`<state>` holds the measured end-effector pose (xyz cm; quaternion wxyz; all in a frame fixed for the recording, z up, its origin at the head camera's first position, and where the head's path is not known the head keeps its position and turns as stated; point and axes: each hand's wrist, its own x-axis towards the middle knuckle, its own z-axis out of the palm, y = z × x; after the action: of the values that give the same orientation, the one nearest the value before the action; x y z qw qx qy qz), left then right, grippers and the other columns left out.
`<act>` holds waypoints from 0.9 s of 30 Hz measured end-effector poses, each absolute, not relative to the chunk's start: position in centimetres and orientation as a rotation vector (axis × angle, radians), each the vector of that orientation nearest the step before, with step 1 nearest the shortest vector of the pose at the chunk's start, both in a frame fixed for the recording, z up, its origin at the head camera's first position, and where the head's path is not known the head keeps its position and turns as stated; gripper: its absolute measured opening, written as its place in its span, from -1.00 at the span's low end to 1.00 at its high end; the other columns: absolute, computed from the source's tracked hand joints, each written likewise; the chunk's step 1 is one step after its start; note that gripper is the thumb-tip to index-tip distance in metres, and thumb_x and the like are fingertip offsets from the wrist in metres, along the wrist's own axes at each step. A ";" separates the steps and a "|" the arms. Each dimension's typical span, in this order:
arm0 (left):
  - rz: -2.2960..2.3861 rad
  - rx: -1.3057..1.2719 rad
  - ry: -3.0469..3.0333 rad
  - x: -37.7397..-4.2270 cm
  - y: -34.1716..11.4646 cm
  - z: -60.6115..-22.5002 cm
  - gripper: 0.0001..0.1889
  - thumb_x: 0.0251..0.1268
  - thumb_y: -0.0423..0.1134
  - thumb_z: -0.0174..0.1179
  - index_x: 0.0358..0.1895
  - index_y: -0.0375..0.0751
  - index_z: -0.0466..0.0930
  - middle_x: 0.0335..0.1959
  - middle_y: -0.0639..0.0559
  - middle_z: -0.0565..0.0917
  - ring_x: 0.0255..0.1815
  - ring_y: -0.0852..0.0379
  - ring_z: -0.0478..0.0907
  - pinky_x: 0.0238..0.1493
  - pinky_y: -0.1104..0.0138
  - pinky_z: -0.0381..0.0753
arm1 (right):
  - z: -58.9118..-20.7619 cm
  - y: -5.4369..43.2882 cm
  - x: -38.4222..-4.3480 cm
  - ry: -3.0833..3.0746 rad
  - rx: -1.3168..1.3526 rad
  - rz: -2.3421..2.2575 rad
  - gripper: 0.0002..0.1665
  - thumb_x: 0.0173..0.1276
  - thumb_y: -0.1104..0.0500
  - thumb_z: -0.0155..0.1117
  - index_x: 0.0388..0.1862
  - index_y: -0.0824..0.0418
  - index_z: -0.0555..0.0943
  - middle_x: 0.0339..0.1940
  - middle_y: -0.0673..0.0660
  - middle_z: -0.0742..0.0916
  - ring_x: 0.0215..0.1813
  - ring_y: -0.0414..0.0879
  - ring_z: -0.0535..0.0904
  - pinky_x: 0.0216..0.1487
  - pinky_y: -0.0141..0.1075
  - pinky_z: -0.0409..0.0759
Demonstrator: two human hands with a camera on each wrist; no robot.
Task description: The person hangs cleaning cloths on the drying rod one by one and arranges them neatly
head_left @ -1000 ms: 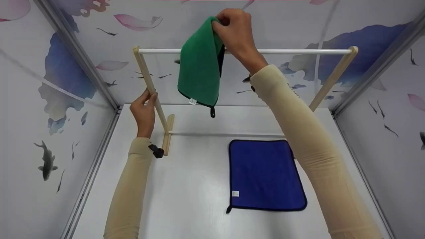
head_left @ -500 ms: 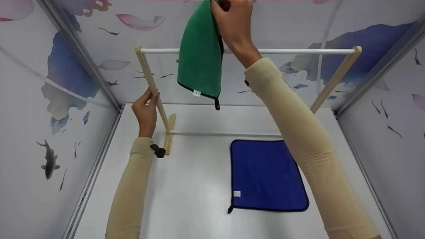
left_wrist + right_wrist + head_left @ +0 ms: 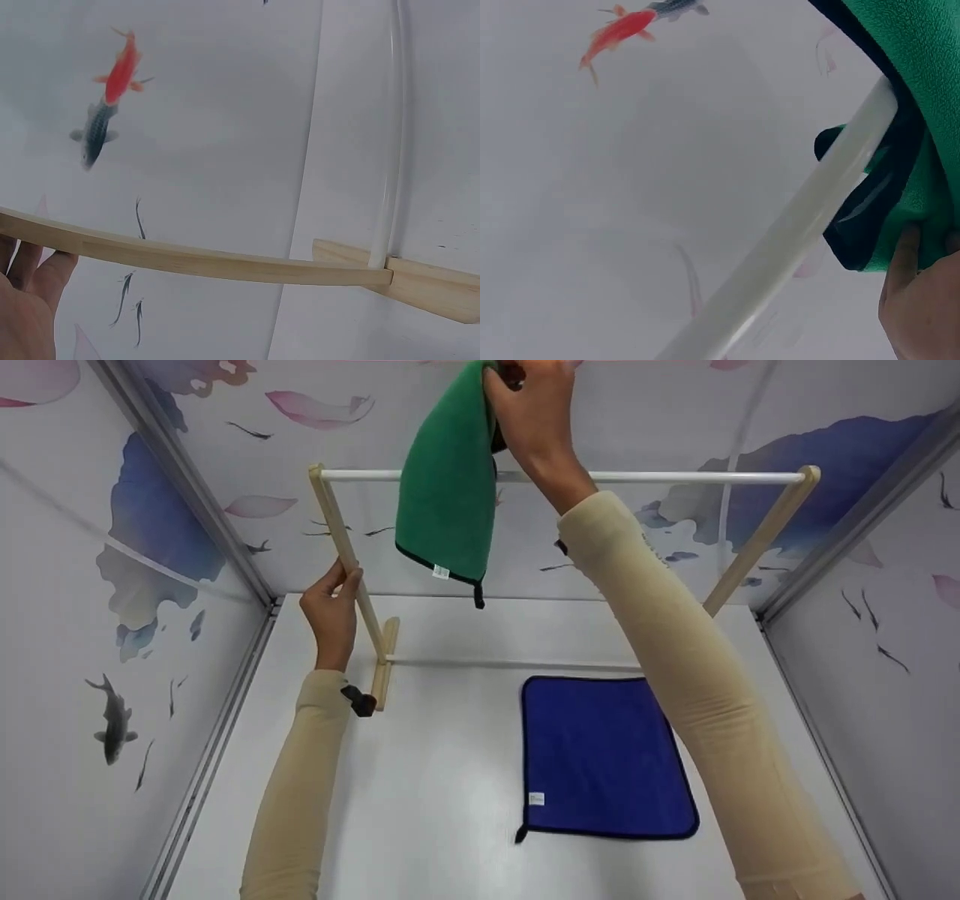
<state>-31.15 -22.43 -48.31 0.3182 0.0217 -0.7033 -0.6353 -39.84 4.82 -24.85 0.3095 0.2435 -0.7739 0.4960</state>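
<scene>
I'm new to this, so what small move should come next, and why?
Probably lower the right hand behind the white top bar, letting the green cloth drape: its labelled end hangs in front while the hand pinches its upper part.

A cloth (image 3: 448, 502) hangs below and to the left of a person's right grip (image 3: 534, 416), passing in front of a rack's top bar (image 3: 690, 478); the right wrist view shows parts of it on both sides of that bar. Lower and to the left, the left grip (image 3: 328, 611) is on the rack's left post (image 3: 341, 536), above the post's foot (image 3: 380, 690) on the surface (image 3: 420, 780). The right post (image 3: 761, 540) stands to the right of both grips. Down and to the right of the left grip, a second cloth (image 3: 600, 757) lies flat on the surface, just before the lower bar (image 3: 465, 663) and partly under the right sleeve (image 3: 697, 682). Behind the rack, beyond the left grip, stands the back wall (image 3: 637, 420).
</scene>
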 end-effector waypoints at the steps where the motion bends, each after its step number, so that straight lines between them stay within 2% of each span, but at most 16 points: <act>1: -1.671 0.063 -1.856 -31.1 -22.4 -48.3 -0.61 0.59 -0.43 0.34 0.39 -0.35 0.67 0.14 -0.34 0.80 0.22 -0.08 0.72 0.25 0.05 0.74 | -25.1 5.0 -39.8 -2.091 0.623 1.289 -0.73 0.72 0.19 0.28 0.20 0.31 0.74 0.07 0.22 0.74 0.07 -0.16 0.70 0.27 -0.47 0.64; 3: -1.669 0.076 -1.864 -31.1 -22.4 -48.3 -0.61 0.59 -0.42 0.35 0.39 -0.34 0.67 0.14 -0.32 0.81 0.22 -0.07 0.72 0.26 0.03 0.74 | -25.6 5.4 -39.6 -2.178 0.611 1.252 -0.74 0.74 0.19 0.25 0.17 0.29 0.77 0.04 0.19 0.76 0.03 -0.20 0.69 0.25 -0.47 0.64; 7: -1.668 0.089 -1.869 -31.0 -22.4 -48.2 -0.61 0.59 -0.42 0.35 0.39 -0.34 0.67 0.15 -0.31 0.81 0.20 -0.06 0.72 0.26 0.02 0.73 | -26.5 6.0 -39.3 -2.296 0.609 1.258 -0.72 0.77 0.17 0.22 0.23 0.24 0.76 0.09 0.13 0.79 0.05 -0.21 0.72 0.23 -0.44 0.68; 12: -1.667 0.077 -1.874 -30.9 -22.5 -48.2 -0.61 0.60 -0.41 0.34 0.39 -0.35 0.67 0.14 -0.35 0.80 0.20 -0.07 0.72 0.23 0.08 0.73 | -27.4 6.6 -39.2 -2.381 0.608 1.190 -0.70 0.77 0.16 0.21 0.25 0.20 0.79 0.11 0.11 0.81 0.07 -0.17 0.76 0.16 -0.42 0.72; 17: -1.647 0.032 -1.869 -30.9 -22.6 -48.3 -0.62 0.59 -0.42 0.34 0.38 -0.36 0.67 0.13 -0.37 0.80 0.19 -0.12 0.73 0.17 0.17 0.74 | -28.2 7.3 -39.4 -2.434 0.623 1.028 -0.70 0.76 0.17 0.23 0.20 0.21 0.83 0.06 0.13 0.85 0.05 -0.14 0.76 0.14 -0.41 0.66; 22: -1.636 0.019 -1.872 -31.0 -22.7 -48.3 -0.62 0.58 -0.42 0.35 0.37 -0.35 0.68 0.12 -0.34 0.81 0.18 -0.11 0.74 0.14 0.23 0.73 | -28.6 7.8 -39.1 -2.476 0.628 0.935 -0.70 0.76 0.12 0.24 0.20 0.20 0.83 0.06 0.11 0.83 0.15 -0.10 0.60 0.31 -0.35 0.47; 27: -1.644 0.038 -1.891 -31.0 -22.8 -48.3 -0.60 0.59 -0.41 0.34 0.40 -0.34 0.65 0.15 -0.34 0.81 0.21 -0.09 0.74 0.19 0.19 0.73 | -28.6 8.0 -38.7 -2.527 0.605 0.883 -0.67 0.77 0.07 0.23 0.22 0.17 0.82 0.11 0.11 0.80 0.12 -0.16 0.46 0.26 -0.38 0.44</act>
<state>-31.03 -22.76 -48.31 0.3124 0.0142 -0.7170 -0.6230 -38.65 7.99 -28.61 0.1973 0.2161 -0.9027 0.3155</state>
